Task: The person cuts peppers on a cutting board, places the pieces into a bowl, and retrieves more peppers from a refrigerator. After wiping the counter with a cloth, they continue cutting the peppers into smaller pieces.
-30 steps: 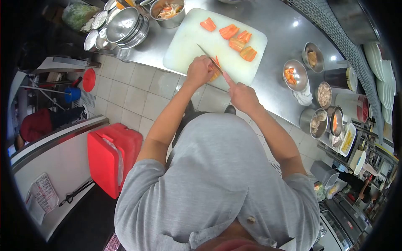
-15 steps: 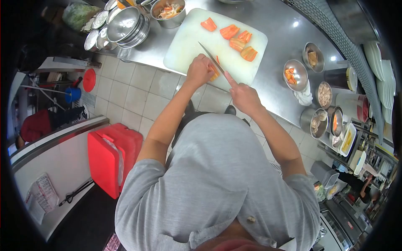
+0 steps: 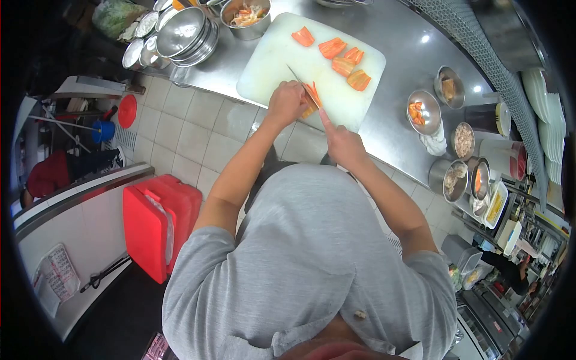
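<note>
My right hand [image 3: 346, 146] is wrapped round the handle of a long knife [image 3: 324, 119], whose blade points up and left over the white cutting board [image 3: 270, 72]. Fingers bent, my left hand [image 3: 287, 103] presses an orange-red pepper piece [image 3: 309, 110] near the board's front edge, close beside the blade. Thin cut strips [image 3: 314, 91] lie on the blade's far side. Several larger pepper pieces [image 3: 332, 48] rest at the back of the board.
Stacked metal bowls [image 3: 181, 31] and a pot of shredded food [image 3: 246, 15] stand at the left. To the right are a bowl of pepper pieces [image 3: 423, 112], a white cloth [image 3: 434, 141] and further containers. People are visible at both far sides.
My right hand has moved slightly left and down with the knife. More thin strips show beside the blade. My left hand stays nearly in place on the pepper piece.
</note>
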Motion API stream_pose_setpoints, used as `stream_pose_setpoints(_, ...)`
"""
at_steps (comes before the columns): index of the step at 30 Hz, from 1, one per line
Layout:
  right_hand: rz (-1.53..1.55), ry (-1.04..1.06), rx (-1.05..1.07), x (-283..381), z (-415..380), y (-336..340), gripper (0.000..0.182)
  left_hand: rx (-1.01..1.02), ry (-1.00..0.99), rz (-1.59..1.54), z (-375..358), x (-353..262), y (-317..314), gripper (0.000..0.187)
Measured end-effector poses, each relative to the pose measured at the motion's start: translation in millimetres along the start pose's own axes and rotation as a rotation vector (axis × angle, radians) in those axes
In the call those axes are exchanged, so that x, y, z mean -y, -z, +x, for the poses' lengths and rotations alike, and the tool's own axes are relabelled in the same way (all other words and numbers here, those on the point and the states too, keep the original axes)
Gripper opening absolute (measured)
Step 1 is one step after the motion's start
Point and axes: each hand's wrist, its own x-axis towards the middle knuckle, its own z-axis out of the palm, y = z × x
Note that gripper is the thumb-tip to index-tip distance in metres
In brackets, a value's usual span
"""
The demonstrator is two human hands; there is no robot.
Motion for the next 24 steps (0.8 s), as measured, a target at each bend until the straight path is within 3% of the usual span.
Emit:
stream_pose_setpoints(6,0.042,0.012,0.032,2.5,-10.4,27.2,0.075,-0.016,-0.021,0.013,-2.3,1.3,2.0,0.025)
stream_pose_setpoints(9,0.035,-0.043,0.071,5.8,-16.1,19.7,0.075,-0.013,-0.011,0.014,-3.4,3.7,-2.8,0.026)
stream_pose_setpoints(12,-0.012,0.008,-0.024,1.5,-7.1,-3.4,0.074,-0.038,-0.011,0.001,-7.3,4.2,-5.7,0.027)
stream_pose_setpoints(18,0.072,0.024,-0.001,2.3,-6.4,23.9,0.082,0.007,0.020,-0.059,-7.1,4.8,-0.3,0.028)
stream_pose_setpoints(24,0.016,0.005,-0.002,5.4,-11.0,-2.5,0.080,-0.035,0.004,-0.093,-12.0,6.7,-4.8,0.030)
